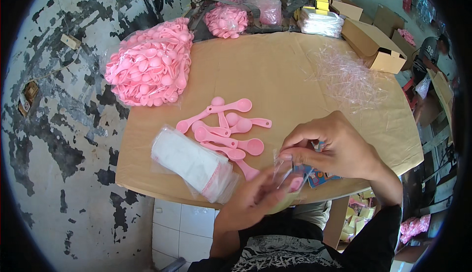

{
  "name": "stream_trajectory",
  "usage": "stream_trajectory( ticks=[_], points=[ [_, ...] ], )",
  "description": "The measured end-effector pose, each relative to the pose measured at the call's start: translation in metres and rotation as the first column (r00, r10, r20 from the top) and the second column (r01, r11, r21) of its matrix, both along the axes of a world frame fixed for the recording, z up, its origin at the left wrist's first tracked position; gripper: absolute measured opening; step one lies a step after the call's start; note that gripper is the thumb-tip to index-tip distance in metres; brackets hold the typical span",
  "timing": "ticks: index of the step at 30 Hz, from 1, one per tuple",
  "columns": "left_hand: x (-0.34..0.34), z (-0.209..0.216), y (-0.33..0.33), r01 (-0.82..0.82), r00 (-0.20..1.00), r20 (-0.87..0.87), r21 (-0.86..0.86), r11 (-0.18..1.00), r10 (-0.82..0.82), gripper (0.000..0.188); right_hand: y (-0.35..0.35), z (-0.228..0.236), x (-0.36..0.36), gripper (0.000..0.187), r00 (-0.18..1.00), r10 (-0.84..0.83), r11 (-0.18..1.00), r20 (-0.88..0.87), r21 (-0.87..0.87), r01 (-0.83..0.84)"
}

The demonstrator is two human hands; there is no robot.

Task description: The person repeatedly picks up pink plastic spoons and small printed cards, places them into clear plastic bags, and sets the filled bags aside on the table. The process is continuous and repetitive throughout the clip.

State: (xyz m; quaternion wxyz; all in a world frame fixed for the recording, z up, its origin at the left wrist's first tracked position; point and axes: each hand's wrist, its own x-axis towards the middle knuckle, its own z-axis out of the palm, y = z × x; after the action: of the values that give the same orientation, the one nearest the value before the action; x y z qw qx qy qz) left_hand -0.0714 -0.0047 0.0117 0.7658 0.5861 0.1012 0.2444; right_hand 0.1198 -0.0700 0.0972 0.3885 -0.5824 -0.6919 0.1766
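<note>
Head view, landmark: the stack of clear sleeves (189,156) on the brown-covered table (280,70). Both hands are at work right of the stack, near the table's close edge.

Right hand (337,144): forearm rises from the lower right, wrist bent inward, back of the hand up. Thumb and forefinger pinch the upper edge of a clear bag (281,171); other fingers curl under, largely hidden.

Left hand (246,203): just right of the stack's near end, motion-blurred, fingers half curled and gripping the bag from below. Exact fingertip contact I cannot tell.

The bag is off the table, right of the stack, between the two hands. Its long axis appears to slope from the right fingertips down toward the wearer; blur hides the exact angle. A pink piece (296,183) shows at its lower end; which way that points, I cannot tell.

Loose pink measuring spoons (221,139) lie beyond the stack and to its right, long axes crossing, several nearly sideways. Blue printed cards (320,177) lie farther right of the stack, partly under the right hand.
</note>
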Motion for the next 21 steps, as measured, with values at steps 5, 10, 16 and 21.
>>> stream_trajectory(
  ticks=[5,10,16,21],
  points=[
    [0.008,-0.007,0.017,-0.122,0.984,-0.087,0.317,0.941,0.156,0.023,0.003,-0.013,-0.003,0.012,0.992,-0.021,1.0,0.123,0.022,0.019],
    [0.017,-0.001,0.003,-0.323,0.942,-0.028,0.181,0.929,0.333,0.02,0.003,-0.014,-0.007,0.013,0.813,-0.268,0.903,0.518,0.429,0.024],
    [0.007,0.006,0.01,-0.186,0.965,-0.079,0.466,0.865,0.25,0.02,-0.002,-0.024,-0.006,0.016,0.786,-0.233,0.898,0.572,0.437,-0.052],
    [0.011,0.011,0.009,-0.044,0.96,-0.212,0.525,0.85,0.181,0.023,-0.006,-0.022,-0.004,0.016,0.712,-0.13,0.94,0.69,0.314,-0.132]
  ],
)
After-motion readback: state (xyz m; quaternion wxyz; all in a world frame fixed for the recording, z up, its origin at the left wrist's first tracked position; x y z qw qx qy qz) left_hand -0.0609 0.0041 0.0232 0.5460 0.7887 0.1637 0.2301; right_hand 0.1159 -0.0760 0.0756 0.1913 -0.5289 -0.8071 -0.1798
